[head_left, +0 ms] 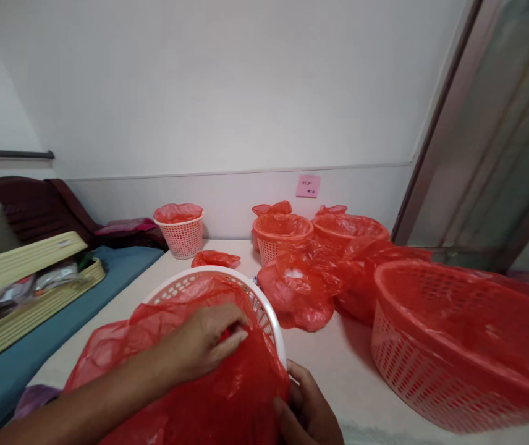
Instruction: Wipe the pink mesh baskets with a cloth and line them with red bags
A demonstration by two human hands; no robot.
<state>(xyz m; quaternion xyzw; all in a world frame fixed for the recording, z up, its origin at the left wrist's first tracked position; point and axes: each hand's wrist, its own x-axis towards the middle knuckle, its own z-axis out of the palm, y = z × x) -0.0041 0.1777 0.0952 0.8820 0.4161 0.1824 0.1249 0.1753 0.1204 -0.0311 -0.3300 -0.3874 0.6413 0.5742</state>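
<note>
Just in front of me stands a white plastic basket (271,321) with an openwork wall. A thin red plastic bag (227,395) lies across its mouth and spills over the near side. My left hand (209,340) reaches over the opening, fingers curled and closed on a fold of the bag. At the right side of the rim, my right hand (311,405) is closed with the bag's edge between thumb and fingers, against the basket. The basket's near side is hidden under the bag.
A large basket (413,352) lined in red stands at right. Behind are smaller lined baskets (183,238), crumpled red bags (296,290) and a pink note (308,185) on the wall. A blue-covered bench (120,269) with yellow slatted pieces (28,259) lies left.
</note>
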